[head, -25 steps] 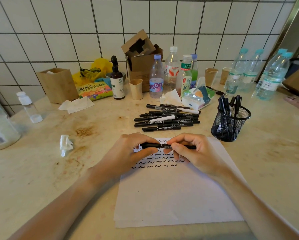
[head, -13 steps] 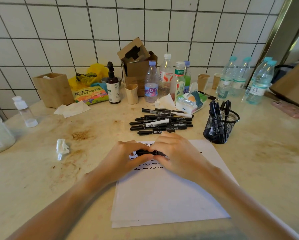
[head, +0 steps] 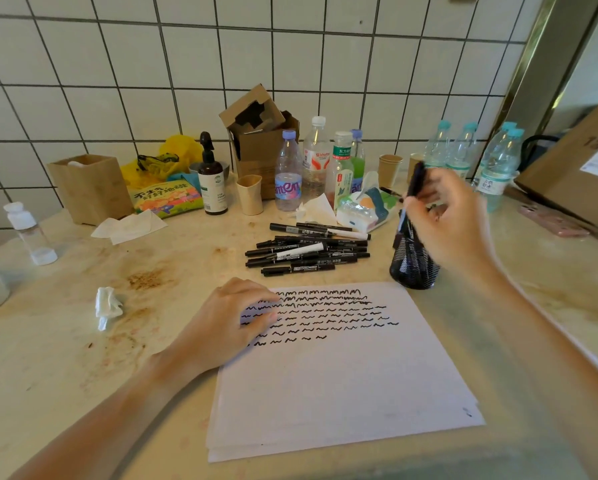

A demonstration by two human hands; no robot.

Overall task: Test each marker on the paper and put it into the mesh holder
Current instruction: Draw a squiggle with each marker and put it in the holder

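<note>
On the left edge of the paper [head: 339, 375] we rest our left hand [head: 228, 327]; its fingers lie loosely curled on the sheet and hold nothing, only keeping the paper in place over the rows of black test marks. Behind the paper, the pile of markers [head: 308, 249] waits, not yet tested, we think. At the back right corner of the paper stands the mesh holder [head: 413, 268], already with several markers inside. Just above the holder, our right hand [head: 453, 220] pinches one marker [head: 413, 188] between thumb and fingers, almost upright. To do this step well, we should bring the lower end of the marker over the open mouth, between the markers already standing there, and release only when it is inside. If we push sideways, the light holder may tip, we judge.
</note>
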